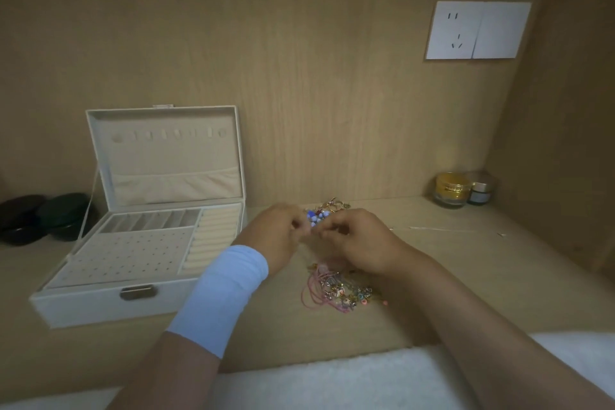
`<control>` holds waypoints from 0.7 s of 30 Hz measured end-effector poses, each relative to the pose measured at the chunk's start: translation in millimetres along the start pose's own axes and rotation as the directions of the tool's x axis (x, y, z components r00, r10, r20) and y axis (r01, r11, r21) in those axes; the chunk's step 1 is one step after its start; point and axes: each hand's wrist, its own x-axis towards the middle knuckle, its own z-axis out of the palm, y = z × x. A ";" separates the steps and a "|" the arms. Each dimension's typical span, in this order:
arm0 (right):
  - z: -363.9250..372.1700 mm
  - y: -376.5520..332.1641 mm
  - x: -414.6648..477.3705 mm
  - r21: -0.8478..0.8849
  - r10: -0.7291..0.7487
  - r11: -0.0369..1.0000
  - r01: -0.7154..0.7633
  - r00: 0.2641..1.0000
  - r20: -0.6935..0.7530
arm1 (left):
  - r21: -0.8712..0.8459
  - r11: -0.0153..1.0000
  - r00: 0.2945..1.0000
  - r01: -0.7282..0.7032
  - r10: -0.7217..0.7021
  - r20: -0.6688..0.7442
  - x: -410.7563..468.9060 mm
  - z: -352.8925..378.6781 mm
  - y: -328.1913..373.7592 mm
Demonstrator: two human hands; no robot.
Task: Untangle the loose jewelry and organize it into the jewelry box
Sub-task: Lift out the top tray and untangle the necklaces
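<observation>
Cream box (100,308), bronze clasp (138,293), dotted panel (133,253) inside. Right of it, blue and pale beads (316,218), a pink-corded tangle (332,288) flecked gold. Pale blue wristband (223,293). Gold jar (452,189) far right; left, black disc (20,220), green disc (63,211).

L hand (278,233) & R hand (361,243), forearms fwd, fingers curled, both pinching blue beads (316,218) btwn them.

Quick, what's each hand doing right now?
The left hand pinches the blue bead jewelry.
The right hand pinches it too.
</observation>
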 end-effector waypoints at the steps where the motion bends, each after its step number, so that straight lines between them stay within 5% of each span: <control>1: 2.3 -5.2 -1.1 0.196 0.045 0.979 -0.049 0.999 0.022 | -0.164 0.986 0.999 0.011 -0.018 -0.042 -0.6 -2.3 1.4; 5: 2.5 -27.5 -9.0 0.540 0.060 0.824 -0.173 0.974 0.221 | -0.692 0.722 0.989 0.028 -0.119 -0.084 -5.2 -11.3 11.1; 11: -8.8 -30.0 -12.6 0.492 -0.050 0.869 -0.058 0.978 0.203 | -0.929 0.366 0.969 -0.057 -0.205 -0.141 -10.0 -29.8 16.4; 18: -13.5 -26.4 -14.9 0.477 -0.028 0.873 -0.102 0.966 0.258 | -0.950 0.268 0.950 -0.159 -0.219 -0.221 -11.5 -40.0 16.1; 21: -12.5 -19.5 -13.5 0.344 0.010 0.933 -0.103 0.966 0.259 | -0.936 0.311 0.948 -0.166 -0.210 -0.238 -12.0 -40.5 18.5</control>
